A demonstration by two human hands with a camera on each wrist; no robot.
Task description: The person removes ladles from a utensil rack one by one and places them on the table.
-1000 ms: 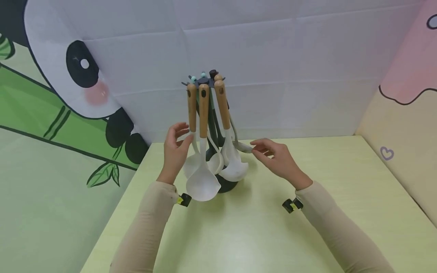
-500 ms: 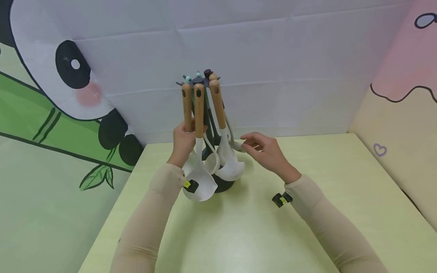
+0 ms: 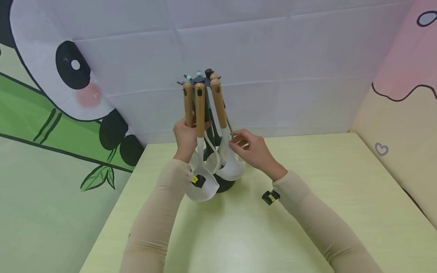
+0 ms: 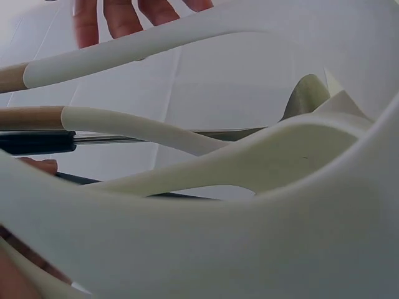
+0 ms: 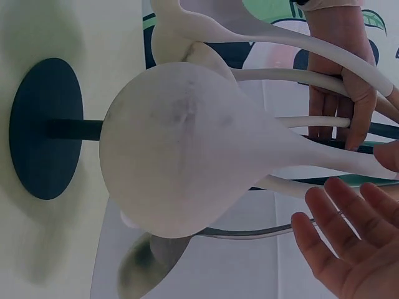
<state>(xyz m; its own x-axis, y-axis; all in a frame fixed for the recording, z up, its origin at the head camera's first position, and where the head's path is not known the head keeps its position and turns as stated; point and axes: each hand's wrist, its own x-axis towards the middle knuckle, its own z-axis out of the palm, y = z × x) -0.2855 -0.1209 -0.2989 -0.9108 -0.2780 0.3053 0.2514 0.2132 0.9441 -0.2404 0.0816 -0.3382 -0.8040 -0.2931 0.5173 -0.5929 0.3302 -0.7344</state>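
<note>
A utensil stand with a round dark base (image 3: 225, 185) bears several hanging kitchen tools. At its front hangs a white ladle (image 3: 202, 193) with a wooden handle, and to its right a second white ladle (image 3: 231, 167). My left hand (image 3: 185, 138) reaches in behind the front handles and appears to grip the stand's pole; its fingertips are partly hidden. My right hand (image 3: 250, 149) hovers beside the second ladle's neck, fingers loosely bent and holding nothing. In the right wrist view a metal utensil (image 5: 143, 265) hangs behind that ladle, near my right fingers (image 5: 312, 243).
The stand is on a pale yellow table (image 3: 307, 182), close to a white cloth backdrop (image 3: 273, 57). A printed panda (image 3: 73, 64) covers the left side, and a pink print (image 3: 406, 57) is on the right wall. Each wrist carries a small black camera (image 3: 271, 197).
My left hand has gone from beside the leftmost handle to in behind the handles. My right hand has moved left, from the metal utensil toward the second ladle's neck. The stand keeps its place.
</note>
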